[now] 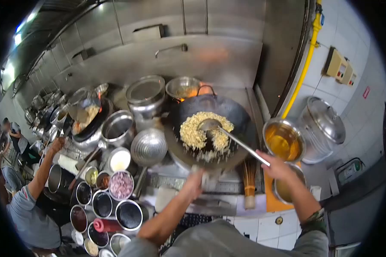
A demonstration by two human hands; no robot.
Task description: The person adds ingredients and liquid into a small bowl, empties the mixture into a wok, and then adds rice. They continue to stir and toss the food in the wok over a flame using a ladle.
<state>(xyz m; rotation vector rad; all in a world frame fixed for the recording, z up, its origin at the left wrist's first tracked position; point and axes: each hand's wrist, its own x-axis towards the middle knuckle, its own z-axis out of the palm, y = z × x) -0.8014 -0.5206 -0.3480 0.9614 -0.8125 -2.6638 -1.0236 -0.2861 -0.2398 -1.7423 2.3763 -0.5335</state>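
Note:
My right hand is wrapped round the end of a long-handled metal ladle. The ladle's bowl rests among pale, chopped food in a large dark wok. At the wok's near edge my left hand is closed, blurred by motion, apparently gripping the wok's near side with something whitish at the fingers. Some of the pale bits are smeared across the wok's near slope, as if moving. A loop handle stands up on the wok's far rim.
A perforated strainer lies left of the wok. A bamboo brush is to its right, near a steel bowl of yellow liquid. Flames show behind. Chopped onions sit among several containers. A co-worker handles another wok.

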